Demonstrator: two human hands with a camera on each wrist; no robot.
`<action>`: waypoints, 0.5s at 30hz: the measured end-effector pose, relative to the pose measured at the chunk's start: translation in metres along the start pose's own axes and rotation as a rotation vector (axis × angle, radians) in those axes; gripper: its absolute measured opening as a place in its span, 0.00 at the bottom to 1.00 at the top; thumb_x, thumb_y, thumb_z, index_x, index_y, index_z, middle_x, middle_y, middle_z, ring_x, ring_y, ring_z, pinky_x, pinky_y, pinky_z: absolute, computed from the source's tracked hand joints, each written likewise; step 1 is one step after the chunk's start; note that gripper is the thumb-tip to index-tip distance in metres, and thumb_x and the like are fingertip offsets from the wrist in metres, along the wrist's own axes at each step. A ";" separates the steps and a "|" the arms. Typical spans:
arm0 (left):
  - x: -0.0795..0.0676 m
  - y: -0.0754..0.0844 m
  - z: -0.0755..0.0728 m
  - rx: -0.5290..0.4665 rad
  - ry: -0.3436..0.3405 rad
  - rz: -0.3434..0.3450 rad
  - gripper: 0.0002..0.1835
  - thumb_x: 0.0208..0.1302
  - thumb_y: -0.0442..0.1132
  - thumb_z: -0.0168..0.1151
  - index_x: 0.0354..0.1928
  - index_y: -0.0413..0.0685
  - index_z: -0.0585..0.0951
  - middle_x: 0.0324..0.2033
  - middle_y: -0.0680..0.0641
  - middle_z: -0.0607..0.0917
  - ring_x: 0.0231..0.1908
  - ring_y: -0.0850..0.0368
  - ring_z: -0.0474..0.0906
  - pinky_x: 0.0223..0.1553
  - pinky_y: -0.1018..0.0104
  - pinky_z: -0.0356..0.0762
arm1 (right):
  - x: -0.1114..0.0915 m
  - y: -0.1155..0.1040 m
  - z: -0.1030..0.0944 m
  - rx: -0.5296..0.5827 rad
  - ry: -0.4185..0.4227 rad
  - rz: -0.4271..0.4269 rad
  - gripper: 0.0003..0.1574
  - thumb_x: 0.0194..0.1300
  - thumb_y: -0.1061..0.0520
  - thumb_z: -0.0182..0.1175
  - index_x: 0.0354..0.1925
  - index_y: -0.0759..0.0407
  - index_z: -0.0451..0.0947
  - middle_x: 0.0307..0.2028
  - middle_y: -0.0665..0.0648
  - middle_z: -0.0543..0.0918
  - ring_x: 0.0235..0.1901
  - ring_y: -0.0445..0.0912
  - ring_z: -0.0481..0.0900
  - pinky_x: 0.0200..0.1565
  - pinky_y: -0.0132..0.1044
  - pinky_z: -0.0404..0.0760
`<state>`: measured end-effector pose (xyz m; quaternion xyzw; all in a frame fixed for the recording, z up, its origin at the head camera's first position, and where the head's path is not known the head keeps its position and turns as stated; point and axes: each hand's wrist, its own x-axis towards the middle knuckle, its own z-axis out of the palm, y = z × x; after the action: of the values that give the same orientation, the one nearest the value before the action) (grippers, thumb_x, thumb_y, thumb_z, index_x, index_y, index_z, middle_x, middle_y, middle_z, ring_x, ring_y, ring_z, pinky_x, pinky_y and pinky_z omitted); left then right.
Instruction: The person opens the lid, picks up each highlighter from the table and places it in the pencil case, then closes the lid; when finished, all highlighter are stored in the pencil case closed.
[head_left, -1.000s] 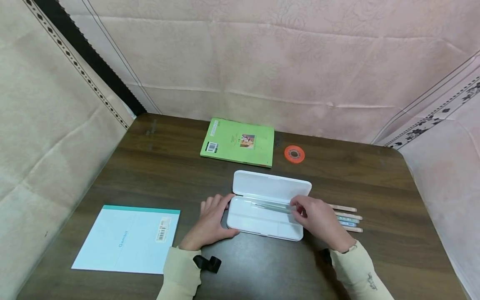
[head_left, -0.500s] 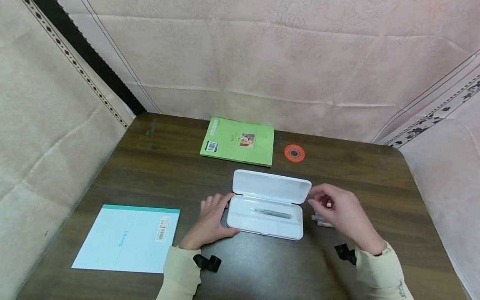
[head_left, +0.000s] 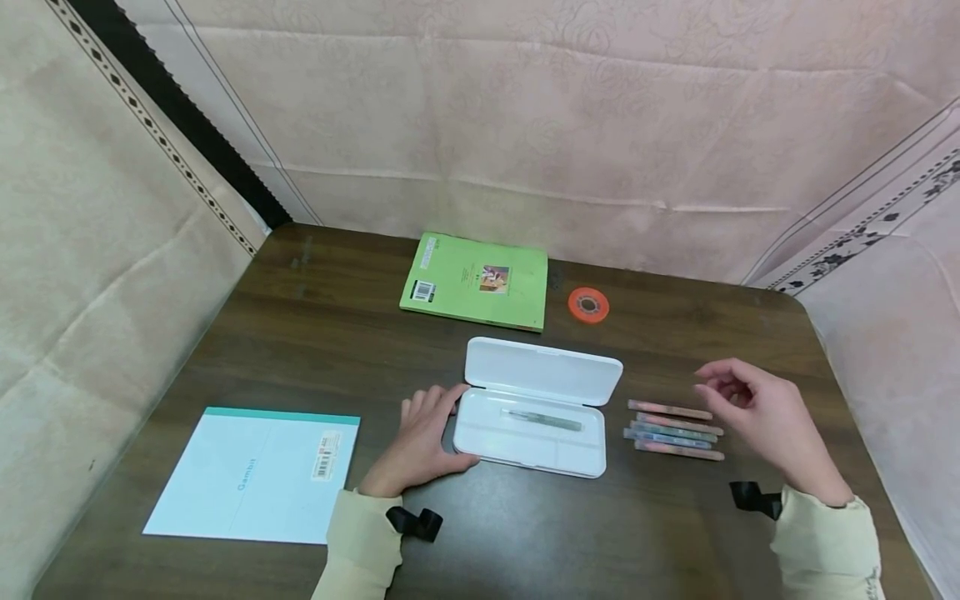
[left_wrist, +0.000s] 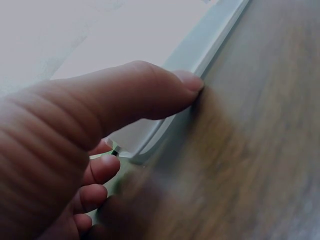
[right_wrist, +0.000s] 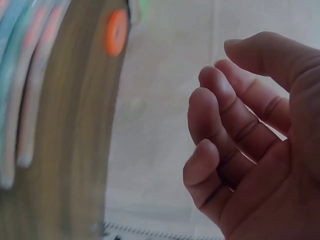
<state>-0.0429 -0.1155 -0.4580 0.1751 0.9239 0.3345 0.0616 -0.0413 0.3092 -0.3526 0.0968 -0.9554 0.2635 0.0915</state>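
A white pencil case (head_left: 525,458) lies with its lid raised on the table, one pale green pen (head_left: 551,422) inside it. My left hand (head_left: 420,442) holds the case's left end, thumb along the front edge and forefinger at the back corner. In the left wrist view the thumb (left_wrist: 145,92) lies against the case's rim. Several pastel pens (head_left: 675,431) lie side by side to the right of the case. My right hand (head_left: 765,417) hovers just right of these pens, fingers loosely bent, and the right wrist view shows nothing in it.
A green book (head_left: 476,283) lies at the back, with an orange disc-shaped roll (head_left: 588,306) beside it. A light blue notebook (head_left: 255,479) lies at the left. Patterned cloth (head_left: 525,125) hangs behind the table (head_left: 525,542).
My right hand has let go of the green pen in the case and moved right, past the row of pens, which now shows whole. My left hand stays on the case.
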 end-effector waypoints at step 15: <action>0.000 -0.001 0.001 0.008 0.004 -0.005 0.52 0.44 0.55 0.79 0.71 0.50 0.64 0.47 0.50 0.73 0.46 0.54 0.60 0.45 0.57 0.50 | -0.011 0.075 0.009 0.008 -0.147 0.182 0.14 0.68 0.49 0.62 0.45 0.56 0.81 0.38 0.59 0.86 0.29 0.29 0.76 0.29 0.29 0.74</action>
<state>-0.0430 -0.1155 -0.4597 0.1724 0.9258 0.3310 0.0601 -0.0496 0.3688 -0.3987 0.0289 -0.9633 0.2669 -0.0034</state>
